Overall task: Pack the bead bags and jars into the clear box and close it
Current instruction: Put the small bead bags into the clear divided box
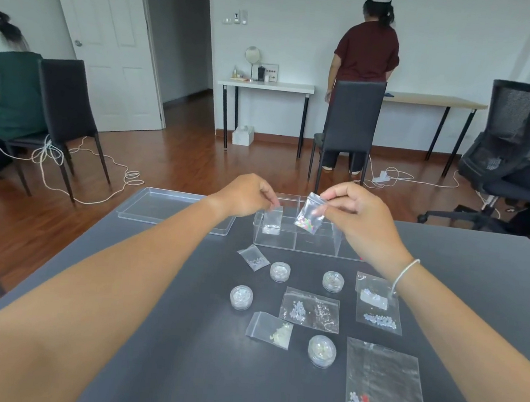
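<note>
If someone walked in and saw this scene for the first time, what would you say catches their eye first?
Most likely the two hands raised over the clear box at the table's far side: the right hand pinches a small bag of colourful beads, and the left hand holds a clear bag over the box's left end. Next, the scatter of bead bags and four small round jars, such as the nearest jar, lying unpacked on the dark table, with the lid set aside left of the box.

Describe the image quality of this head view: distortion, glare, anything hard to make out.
Head view: wide-angle distortion bows the door frame and stretches both forearms at the edges; lighting is soft and even, with faint shadows on the table. The clear box and lid are hard to outline, showing mostly as bright edges. Sheen on the big bag washes out its surface. The bag in the right hand looks slightly soft.
</note>
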{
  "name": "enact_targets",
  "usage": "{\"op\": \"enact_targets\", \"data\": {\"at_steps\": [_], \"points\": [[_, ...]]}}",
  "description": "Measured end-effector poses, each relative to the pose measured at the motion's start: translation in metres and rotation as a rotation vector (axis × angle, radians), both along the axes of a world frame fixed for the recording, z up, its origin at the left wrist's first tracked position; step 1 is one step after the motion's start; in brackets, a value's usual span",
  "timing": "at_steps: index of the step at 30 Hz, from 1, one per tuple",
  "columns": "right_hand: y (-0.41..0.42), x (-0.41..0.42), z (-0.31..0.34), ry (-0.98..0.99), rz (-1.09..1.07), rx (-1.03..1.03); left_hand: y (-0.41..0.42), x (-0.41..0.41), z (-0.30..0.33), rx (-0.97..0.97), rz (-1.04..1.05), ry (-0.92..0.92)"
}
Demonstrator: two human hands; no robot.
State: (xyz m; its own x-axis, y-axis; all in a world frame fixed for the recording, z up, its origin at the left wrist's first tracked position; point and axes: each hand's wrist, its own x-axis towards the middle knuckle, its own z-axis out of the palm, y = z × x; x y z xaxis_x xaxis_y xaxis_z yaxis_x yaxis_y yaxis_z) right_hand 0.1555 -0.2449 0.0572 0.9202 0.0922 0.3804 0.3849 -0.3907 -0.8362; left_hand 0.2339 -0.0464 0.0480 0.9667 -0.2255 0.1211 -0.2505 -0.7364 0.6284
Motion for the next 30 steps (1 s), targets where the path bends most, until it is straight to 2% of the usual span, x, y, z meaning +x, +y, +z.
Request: {"op": "enact_targets", "data": {"at_steps": [7, 14, 19, 23, 30], "points": [[0.011, 0.019, -0.001, 0.017, -0.002, -0.028, 0.002, 0.001, -0.01, 0.04, -0.013, -0.048], [0.031, 0.043, 0.0, 0.043, -0.005, -0.105, 0.021, -0.014, -0.018, -0.069, 0.047, -0.266], [0.045, 0.052, -0.004, 0.089, -0.038, -0.233, 0.039, -0.04, -0.029, -0.172, 0.074, -0.122], [0.057, 0.051, -0.009, 0.078, -0.121, -0.387, 0.044, -0.055, -0.037, -0.067, 0.024, -0.04], [0.063, 0.054, -0.008, 0.13, -0.12, -0.512, 0.045, -0.06, -0.046, 0.117, -0.032, 0.002]]}}
